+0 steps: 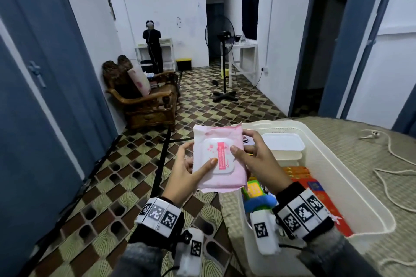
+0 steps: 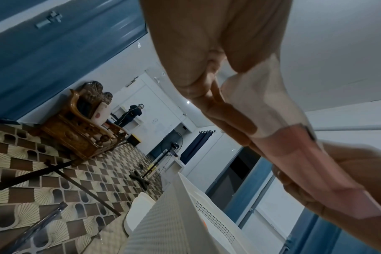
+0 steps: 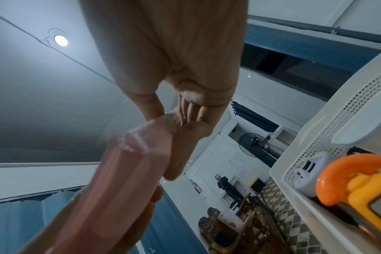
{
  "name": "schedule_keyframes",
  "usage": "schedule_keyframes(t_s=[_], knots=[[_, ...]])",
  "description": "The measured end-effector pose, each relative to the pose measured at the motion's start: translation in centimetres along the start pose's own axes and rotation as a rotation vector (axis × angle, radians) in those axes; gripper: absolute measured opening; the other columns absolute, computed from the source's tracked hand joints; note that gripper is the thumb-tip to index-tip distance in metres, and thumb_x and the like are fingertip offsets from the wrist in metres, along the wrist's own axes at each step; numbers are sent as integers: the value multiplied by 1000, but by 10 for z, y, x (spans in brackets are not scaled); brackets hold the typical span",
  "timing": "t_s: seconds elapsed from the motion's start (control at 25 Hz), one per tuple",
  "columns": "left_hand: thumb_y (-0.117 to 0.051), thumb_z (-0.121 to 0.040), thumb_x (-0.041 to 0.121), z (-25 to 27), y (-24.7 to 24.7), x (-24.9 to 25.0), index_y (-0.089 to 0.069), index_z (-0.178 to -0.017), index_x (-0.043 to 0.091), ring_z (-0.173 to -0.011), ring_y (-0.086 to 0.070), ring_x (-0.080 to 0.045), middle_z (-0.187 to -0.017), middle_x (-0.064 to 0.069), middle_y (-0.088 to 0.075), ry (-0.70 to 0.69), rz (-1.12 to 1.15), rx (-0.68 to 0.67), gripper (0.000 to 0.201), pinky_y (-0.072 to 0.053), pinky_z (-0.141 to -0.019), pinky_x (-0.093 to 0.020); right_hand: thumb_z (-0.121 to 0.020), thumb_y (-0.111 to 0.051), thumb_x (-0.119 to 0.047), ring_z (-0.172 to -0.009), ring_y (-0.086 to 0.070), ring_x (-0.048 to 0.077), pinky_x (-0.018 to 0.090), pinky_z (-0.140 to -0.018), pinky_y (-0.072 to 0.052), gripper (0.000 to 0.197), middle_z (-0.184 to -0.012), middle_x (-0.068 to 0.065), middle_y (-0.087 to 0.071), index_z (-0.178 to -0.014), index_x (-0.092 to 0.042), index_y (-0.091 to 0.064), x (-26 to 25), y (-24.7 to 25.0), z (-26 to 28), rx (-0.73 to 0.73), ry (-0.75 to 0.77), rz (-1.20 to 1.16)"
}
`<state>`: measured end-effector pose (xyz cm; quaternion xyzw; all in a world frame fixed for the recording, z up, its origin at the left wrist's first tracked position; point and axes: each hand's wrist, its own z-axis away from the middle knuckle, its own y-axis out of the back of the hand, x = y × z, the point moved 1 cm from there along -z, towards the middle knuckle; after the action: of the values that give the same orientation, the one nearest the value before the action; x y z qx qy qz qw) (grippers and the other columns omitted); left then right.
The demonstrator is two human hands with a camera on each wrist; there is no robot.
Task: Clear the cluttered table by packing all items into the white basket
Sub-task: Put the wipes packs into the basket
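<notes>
A pink pack of wet wipes (image 1: pixel 218 157) with a white flip lid is held up in the air, just left of the white basket (image 1: pixel 333 171). My left hand (image 1: pixel 189 171) grips its left edge, thumb on the front. My right hand (image 1: pixel 254 155) grips its right edge, thumb on the lid. In the left wrist view the pack (image 2: pixel 294 154) shows edge-on beside the basket wall (image 2: pixel 180 214). The right wrist view shows the pack (image 3: pixel 128 168) pinched between fingers and thumb. In the basket lie a white lidded box (image 1: pixel 282 143), red and orange boxes (image 1: pixel 315 189) and a yellow, blue and orange toy (image 1: pixel 256 193).
The basket stands on a table with a patterned cloth (image 1: pixel 351 141), where a white cord (image 1: pixel 394 171) lies to the right. A wooden armchair (image 1: pixel 144 96), a standing fan (image 1: pixel 222 56) and another person (image 1: pixel 153 45) are farther off on the tiled floor.
</notes>
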<state>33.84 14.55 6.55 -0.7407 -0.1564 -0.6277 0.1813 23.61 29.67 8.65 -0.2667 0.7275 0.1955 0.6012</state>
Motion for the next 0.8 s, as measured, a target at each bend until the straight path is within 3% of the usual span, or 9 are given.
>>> schedule_keyframes(t_s=[0.12,0.24,0.4,0.48,0.56,0.68,0.8], knots=[[-74,-69,11,-31,14,-3,-39,-123,30,-85,-72,-25,-95,-9,-74,14,34,-10,67,-58,-61,-33,-91,-61,-11,-69,-69,13,23,-45,-49,36,-96,12,-71,-121,-16,-41,1,-6,-32,-9,-28,28],[-75,-69,11,-62,27,-7,-37,-123,32,-83,-72,-26,-95,-10,-73,27,45,-25,69,-58,-59,-35,-92,-60,-17,-53,-62,8,20,-37,-40,32,-79,4,-72,-118,-13,-40,1,-8,-71,-23,-65,98],[-71,-77,3,-121,49,-16,-39,-118,36,-82,-72,-25,-92,-5,-74,23,35,-85,62,-58,-56,-33,-94,-57,-21,-49,-61,13,26,-37,-46,28,-68,2,-69,-115,-11,-41,13,-10,-131,-20,-54,132],[-70,-79,2,-150,56,-22,-38,-119,35,-79,-72,-19,-89,-1,-73,16,-1,-110,61,-57,-56,-29,-94,-56,-21,-51,-63,15,28,-38,-48,26,-67,1,-70,-112,-13,-39,21,-10,-155,-23,-58,136],[-71,-79,3,-184,61,-26,-37,-122,33,-81,-72,-14,-98,-4,-70,13,-32,-133,63,-57,-58,-27,-95,-55,-21,-52,-64,15,28,-38,-48,25,-68,1,-70,-112,-13,-38,26,-9,-183,-4,-47,160],[-75,-74,11,-239,67,-30,-39,-121,36,-93,-70,-19,-117,-12,-64,33,-50,-201,65,-58,-64,-32,-95,-55,-21,-54,-65,14,27,-38,-47,25,-71,3,-71,-113,-13,-39,31,-8,-223,73,-49,193],[-76,-75,11,-284,70,-30,-38,-122,37,-92,-71,-22,-111,-13,-68,31,-57,-261,66,-59,-69,-38,-94,-57,-19,-61,-67,17,30,-43,-51,26,-78,6,-72,-114,-12,-42,35,-3,-250,174,-29,188]])
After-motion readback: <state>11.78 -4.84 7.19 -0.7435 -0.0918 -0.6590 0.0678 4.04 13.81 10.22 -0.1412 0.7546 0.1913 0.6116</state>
